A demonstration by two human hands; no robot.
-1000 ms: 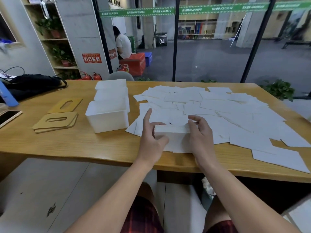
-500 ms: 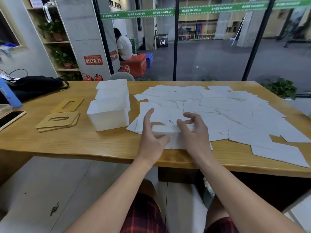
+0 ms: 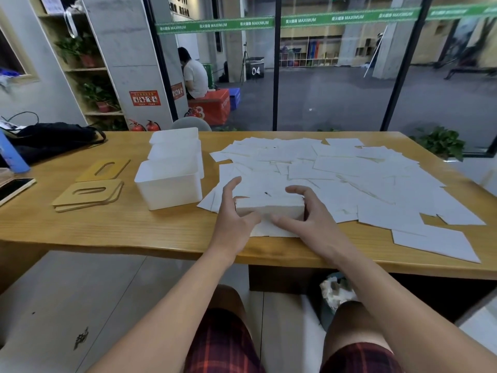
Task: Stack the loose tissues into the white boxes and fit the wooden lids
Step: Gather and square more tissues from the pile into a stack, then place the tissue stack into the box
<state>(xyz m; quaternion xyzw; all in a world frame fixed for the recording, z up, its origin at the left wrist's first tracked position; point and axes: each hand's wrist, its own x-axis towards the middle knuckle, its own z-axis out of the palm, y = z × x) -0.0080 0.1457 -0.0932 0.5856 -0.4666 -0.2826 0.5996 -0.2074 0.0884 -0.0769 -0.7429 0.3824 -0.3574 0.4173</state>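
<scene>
A thick stack of white tissues stands on the wooden table near its front edge. My left hand grips the stack's left end, thumb at the front and fingers behind. My right hand grips its right end the same way. Many loose tissues lie spread over the right half of the table. Three white boxes stand in a row to the left of the stack, open at the top. Wooden lids with oval slots lie further left.
A black bag lies at the table's far left, with a blue bottle and a phone near the left edge. Glass wall behind the table. A seated person is beyond it.
My right hand left the stack's right end half a second ago and now grips it again. The stack looks squared up between both hands. My left hand stayed in place.
</scene>
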